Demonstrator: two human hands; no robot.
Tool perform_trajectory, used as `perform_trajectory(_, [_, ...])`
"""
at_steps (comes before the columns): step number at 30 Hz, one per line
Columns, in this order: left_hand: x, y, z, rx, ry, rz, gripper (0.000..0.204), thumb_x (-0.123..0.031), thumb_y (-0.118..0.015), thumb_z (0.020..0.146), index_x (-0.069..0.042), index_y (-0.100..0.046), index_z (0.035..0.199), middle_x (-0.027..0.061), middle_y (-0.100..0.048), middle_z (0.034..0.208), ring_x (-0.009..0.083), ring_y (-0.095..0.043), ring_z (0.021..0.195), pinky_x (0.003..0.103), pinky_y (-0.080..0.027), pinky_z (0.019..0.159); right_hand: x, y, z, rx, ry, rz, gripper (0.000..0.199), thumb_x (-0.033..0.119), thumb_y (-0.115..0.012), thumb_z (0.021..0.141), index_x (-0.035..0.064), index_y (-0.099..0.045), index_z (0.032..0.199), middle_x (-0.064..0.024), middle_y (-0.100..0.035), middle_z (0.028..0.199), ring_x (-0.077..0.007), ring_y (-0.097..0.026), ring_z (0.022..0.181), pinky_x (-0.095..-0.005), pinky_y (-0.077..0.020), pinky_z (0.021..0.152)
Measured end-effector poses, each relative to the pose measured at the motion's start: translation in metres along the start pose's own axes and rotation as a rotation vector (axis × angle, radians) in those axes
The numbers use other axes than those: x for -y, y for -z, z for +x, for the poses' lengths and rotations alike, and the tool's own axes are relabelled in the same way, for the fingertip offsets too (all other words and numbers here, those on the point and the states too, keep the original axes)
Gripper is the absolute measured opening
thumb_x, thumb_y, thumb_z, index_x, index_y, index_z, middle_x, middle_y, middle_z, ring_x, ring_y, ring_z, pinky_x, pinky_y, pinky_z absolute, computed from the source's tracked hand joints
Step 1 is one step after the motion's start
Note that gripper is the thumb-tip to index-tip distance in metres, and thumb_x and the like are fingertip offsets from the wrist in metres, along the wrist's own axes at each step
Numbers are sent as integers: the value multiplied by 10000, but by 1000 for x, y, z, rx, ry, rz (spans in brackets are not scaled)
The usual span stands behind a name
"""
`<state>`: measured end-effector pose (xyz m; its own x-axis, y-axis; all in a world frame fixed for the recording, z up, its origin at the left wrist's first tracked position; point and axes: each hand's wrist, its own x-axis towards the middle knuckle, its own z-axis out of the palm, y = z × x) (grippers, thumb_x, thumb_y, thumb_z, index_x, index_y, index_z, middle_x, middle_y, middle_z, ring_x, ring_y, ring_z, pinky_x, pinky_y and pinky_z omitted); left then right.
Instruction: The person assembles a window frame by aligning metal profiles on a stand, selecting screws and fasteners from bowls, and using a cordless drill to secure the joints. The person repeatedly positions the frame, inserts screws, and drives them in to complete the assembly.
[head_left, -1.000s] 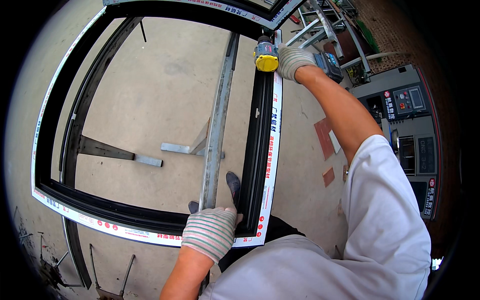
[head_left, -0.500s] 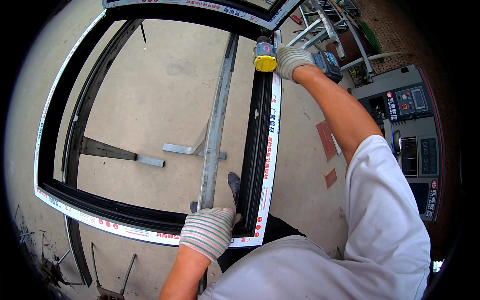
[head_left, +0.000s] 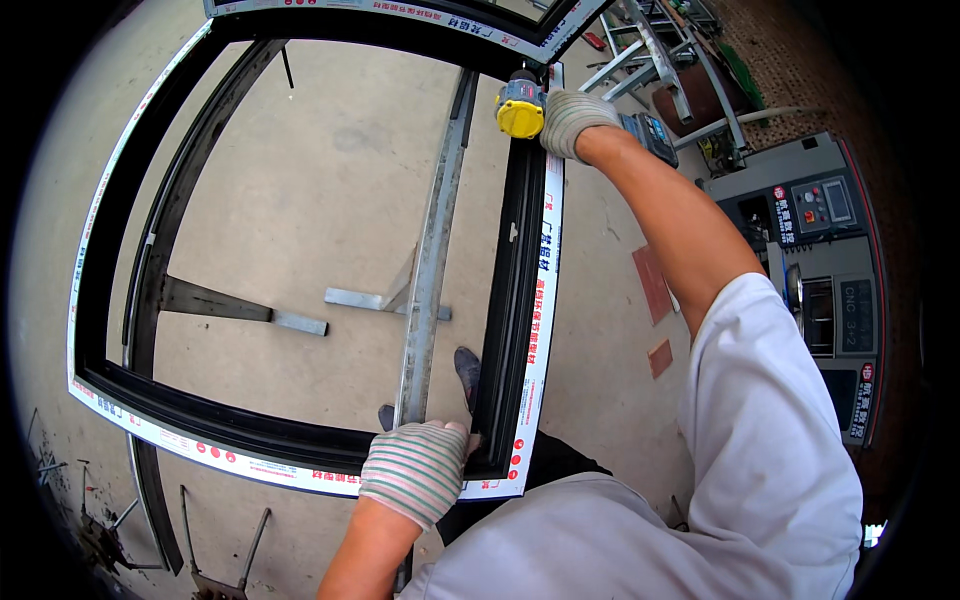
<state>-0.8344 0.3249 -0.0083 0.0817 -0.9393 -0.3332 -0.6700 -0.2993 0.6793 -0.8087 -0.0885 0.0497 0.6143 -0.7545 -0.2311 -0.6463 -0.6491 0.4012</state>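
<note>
The right hand (head_left: 577, 125) grips a power drill (head_left: 521, 112) at the far right corner of the frame (head_left: 511, 300), which lies over metal bars (head_left: 432, 260); the left hand (head_left: 417, 468) clasps its near side. Apparently drilling or screwing is in hand; next calls for steady alignment.

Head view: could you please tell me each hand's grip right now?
Left hand: closed over the near edge of the black frame.
Right hand: closed, holding the power drill.

Right hand (head_left: 578, 124) grips drill (head_left: 521, 112); left hand (head_left: 414, 472) on black frame (head_left: 508, 290).
</note>
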Motion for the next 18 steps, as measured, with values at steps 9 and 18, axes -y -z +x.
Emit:
perform_trajectory(9, [1, 0, -1, 3, -10, -21, 299, -288, -577, 973, -39, -636, 817, 168, -666, 776, 369, -668, 768, 463, -523, 668, -1, -1, -3, 14, -17, -11, 338, 212, -683, 805, 30, -721, 1087, -191, -728, 1049, -335, -713, 986, -424, -572, 822])
perform_trajectory(18, [-3, 4, 4, 47, 18, -3, 301, -288, -559, 982, -37, -642, 837, 162, -672, 804, 359, -672, 780, 454, -529, 673, -5, -9, 13, 19, 11, -166, 482, 205, -712, 838, 19, -613, 1272, -191, -701, 1181, -325, -689, 1092, -435, -573, 860])
